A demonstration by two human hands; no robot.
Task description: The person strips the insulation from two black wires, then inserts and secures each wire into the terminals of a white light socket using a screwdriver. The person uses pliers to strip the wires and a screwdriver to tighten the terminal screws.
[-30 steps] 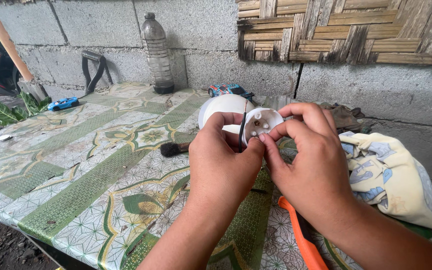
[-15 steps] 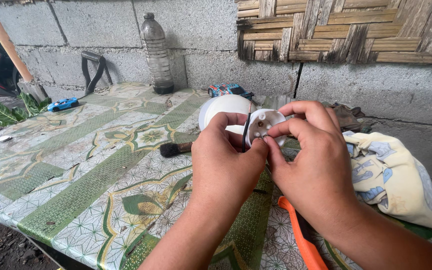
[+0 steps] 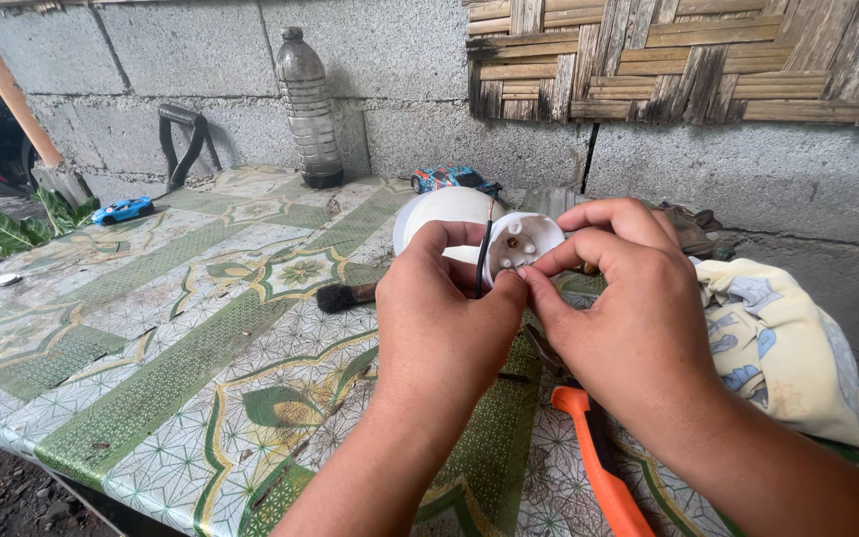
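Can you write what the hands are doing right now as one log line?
left hand: holds white round fitting | right hand: pinches its rim | black wire: at fitting | table: beneath

Your table (image 3: 151, 368) wears a green patterned cloth. On it you have a plastic bottle (image 3: 310, 109) by the wall, two toy cars (image 3: 123, 210) (image 3: 446, 179), a black brush (image 3: 345, 296), orange-handled pliers (image 3: 594, 457) and a yellowish cloth (image 3: 797, 348).
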